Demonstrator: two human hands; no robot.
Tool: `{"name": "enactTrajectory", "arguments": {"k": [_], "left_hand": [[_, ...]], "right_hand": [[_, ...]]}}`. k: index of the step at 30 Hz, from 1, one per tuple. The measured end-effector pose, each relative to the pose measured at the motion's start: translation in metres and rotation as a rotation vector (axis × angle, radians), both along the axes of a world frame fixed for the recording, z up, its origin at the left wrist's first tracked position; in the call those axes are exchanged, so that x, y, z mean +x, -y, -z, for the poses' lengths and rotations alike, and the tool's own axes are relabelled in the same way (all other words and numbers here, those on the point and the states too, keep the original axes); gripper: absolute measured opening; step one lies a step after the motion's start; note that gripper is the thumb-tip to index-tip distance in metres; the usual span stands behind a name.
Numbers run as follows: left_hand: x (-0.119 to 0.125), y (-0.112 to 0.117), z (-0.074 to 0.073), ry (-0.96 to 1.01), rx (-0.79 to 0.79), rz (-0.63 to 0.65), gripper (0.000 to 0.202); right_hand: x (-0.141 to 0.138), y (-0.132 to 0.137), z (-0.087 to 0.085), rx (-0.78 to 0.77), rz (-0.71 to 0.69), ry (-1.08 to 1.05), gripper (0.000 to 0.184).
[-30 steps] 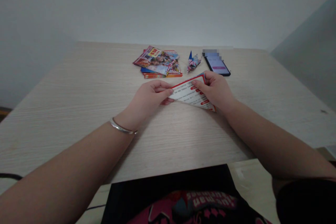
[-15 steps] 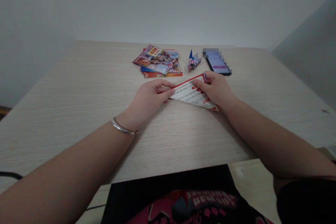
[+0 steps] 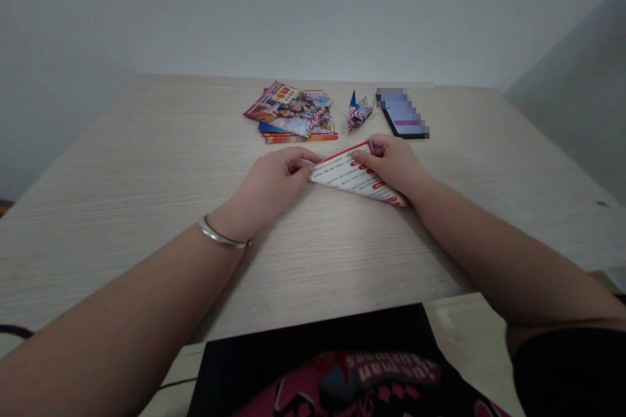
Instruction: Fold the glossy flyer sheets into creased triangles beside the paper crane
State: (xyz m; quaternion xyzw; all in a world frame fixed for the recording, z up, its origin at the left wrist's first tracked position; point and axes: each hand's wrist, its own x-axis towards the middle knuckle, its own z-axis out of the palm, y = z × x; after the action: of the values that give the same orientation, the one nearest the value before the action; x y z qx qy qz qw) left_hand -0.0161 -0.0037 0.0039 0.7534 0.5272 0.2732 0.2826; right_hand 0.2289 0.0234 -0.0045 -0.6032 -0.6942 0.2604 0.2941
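Observation:
A white paper sheet with a red border and printed lines (image 3: 353, 176) lies folded into a triangle on the wooden table (image 3: 147, 163). My left hand (image 3: 274, 184) pinches its left corner with curled fingers; a silver bracelet sits on that wrist. My right hand (image 3: 394, 165) presses down on the sheet's right part, fingers closed over its upper edge. Both hands rest low on the tabletop.
Behind the hands lie a stack of colourful printed sheets (image 3: 292, 113), a small folded paper figure (image 3: 358, 113) and a dark phone with a lit screen (image 3: 403, 120). A black cable (image 3: 14, 329) runs off the table's left front edge.
The sheet was held slightly raised between both hands; now it lies flatter on the table, with both hands lowered and pressing on it.

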Motion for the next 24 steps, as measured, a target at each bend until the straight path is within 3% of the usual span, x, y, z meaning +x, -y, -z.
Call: {"name": "enactTrajectory", "arguments": {"k": [4, 10, 13, 17, 24], "left_hand": [[-0.001, 0.000, -0.005, -0.150, -0.001, 0.033, 0.030], [0.001, 0.005, -0.015, -0.266, -0.035, 0.081, 0.033], [0.002, 0.008, -0.018, -0.386, 0.037, 0.123, 0.034], [0.004, 0.008, -0.014, -0.494, 0.201, 0.221, 0.034], [0.007, 0.006, 0.001, -0.400, 0.352, 0.417, 0.038]], "right_hand": [[0.000, -0.003, 0.001, 0.031, -0.028, 0.151, 0.031], [0.000, -0.004, 0.002, 0.014, -0.051, 0.199, 0.029], [0.000, -0.005, 0.002, 0.010, -0.079, 0.222, 0.029], [-0.003, -0.008, 0.003, 0.011, -0.111, 0.261, 0.029], [-0.008, -0.011, 0.003, 0.010, -0.140, 0.337, 0.029]]}}
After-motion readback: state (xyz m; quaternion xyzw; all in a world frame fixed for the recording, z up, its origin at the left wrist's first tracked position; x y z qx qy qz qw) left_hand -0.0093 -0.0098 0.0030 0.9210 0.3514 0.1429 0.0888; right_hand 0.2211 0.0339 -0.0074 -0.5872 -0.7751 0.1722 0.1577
